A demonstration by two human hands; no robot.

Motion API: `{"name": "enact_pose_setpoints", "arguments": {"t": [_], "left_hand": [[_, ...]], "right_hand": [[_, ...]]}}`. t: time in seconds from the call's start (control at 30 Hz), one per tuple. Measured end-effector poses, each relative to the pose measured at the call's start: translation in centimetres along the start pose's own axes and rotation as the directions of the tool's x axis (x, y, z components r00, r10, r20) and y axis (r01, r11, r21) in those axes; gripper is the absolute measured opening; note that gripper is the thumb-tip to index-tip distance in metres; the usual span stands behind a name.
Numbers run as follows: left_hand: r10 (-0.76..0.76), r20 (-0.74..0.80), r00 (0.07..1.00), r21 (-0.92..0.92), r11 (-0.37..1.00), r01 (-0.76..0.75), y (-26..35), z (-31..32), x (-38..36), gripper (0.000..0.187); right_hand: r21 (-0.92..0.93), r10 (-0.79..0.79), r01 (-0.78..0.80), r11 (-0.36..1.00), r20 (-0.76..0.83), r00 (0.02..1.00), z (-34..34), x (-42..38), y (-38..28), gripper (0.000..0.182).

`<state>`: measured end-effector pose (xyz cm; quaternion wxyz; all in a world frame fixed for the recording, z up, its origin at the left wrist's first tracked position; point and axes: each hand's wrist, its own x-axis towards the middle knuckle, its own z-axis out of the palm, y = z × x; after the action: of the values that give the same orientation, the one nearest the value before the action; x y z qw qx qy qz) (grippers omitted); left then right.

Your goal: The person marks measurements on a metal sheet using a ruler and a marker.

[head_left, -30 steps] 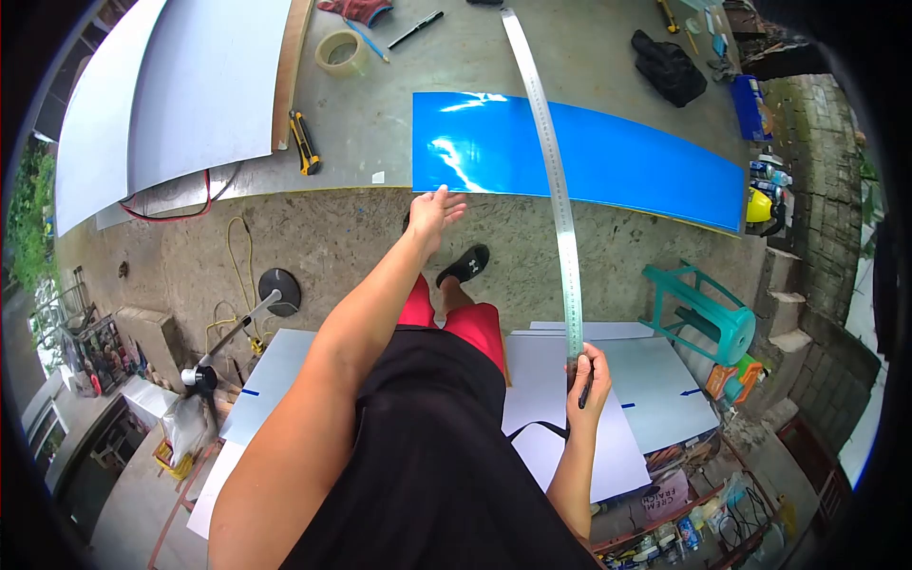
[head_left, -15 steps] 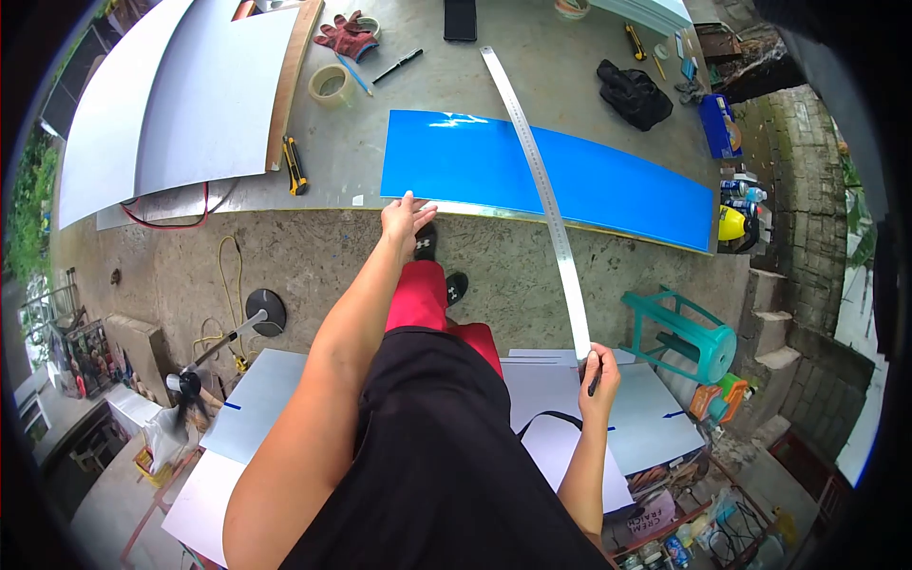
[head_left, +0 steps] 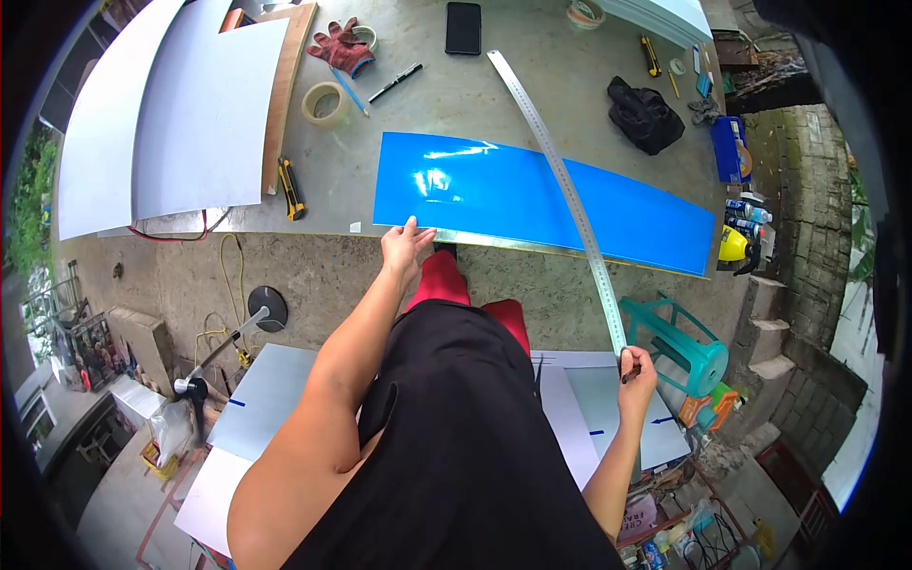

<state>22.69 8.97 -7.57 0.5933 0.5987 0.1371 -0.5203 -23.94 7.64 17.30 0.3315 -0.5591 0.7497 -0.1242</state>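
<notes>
A long blue sheet (head_left: 465, 185) with a glossy surface lies along the near edge of the worktable. My left hand (head_left: 407, 245) touches its front edge near the left corner, fingers apart. Across the sheet slants a long metal ruler (head_left: 576, 198), its far tip over the table beyond. My right hand (head_left: 638, 369) is closed around the ruler's near end, out past the table edge. A small dark object also shows among those fingers; what it is I cannot make out.
White sheets (head_left: 204, 123) lie at left beside a yellow-black cutter (head_left: 291, 190). Farther back are a tape roll (head_left: 326, 104), pen (head_left: 395, 83), glove (head_left: 342, 47), phone (head_left: 464, 28) and black cloth (head_left: 646, 116). A green stool (head_left: 703, 369) stands by my right hand.
My right hand has moved right, and the ruler's near end has swung with it. My left hand stays at the blue sheet's edge. The view has shifted slightly.
</notes>
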Motion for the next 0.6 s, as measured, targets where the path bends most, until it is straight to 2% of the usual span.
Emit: {"name": "enact_pose_setpoints", "arguments": {"t": [0.13, 0.37, 0.47, 0.5, 0.57, 0.6], "left_hand": [[-0.033, 0.0, 0.999, -0.001, 0.999, 0.033, 0.4, 0.1, 0.1, 0.035], [0.02, -0.049, 0.999, -0.011, 1.0, -0.02, -0.2, -0.5, 0.0, 0.035], [0.055, -0.076, 0.996, 0.044, 0.998, -0.052, 0.2, -0.3, -0.8, 0.033], [0.065, -0.083, 0.994, 0.04, 0.997, -0.062, 0.2, -0.3, -1.2, 0.033], [0.158, -0.168, 0.973, 0.146, 0.98, -0.134, -0.2, -0.1, -2.6, 0.036], [0.177, -0.261, 0.949, 0.145, 0.979, -0.142, -0.8, 0.0, -2.9, 0.036]], "right_hand": [[-0.02, -0.04, 0.039, 0.999, -0.026, 0.999, -0.3, 1.3, -0.6, 0.019], [-0.086, 0.033, -0.03, 0.996, 0.035, 0.999, -2.5, 5.0, 0.4, 0.026], [-0.06, -0.024, 0.029, 0.998, 0.086, 0.996, -3.3, 6.8, 1.5, 0.034], [-0.117, -0.066, 0.076, 0.99, 0.087, 0.994, -3.7, 7.4, 1.8, 0.037], [-0.167, -0.125, 0.139, 0.976, 0.094, 0.988, -4.3, 8.9, 2.6, 0.04], [-0.178, -0.226, 0.232, 0.956, 0.05, 0.973, -4.4, 9.6, 3.1, 0.039]]}}
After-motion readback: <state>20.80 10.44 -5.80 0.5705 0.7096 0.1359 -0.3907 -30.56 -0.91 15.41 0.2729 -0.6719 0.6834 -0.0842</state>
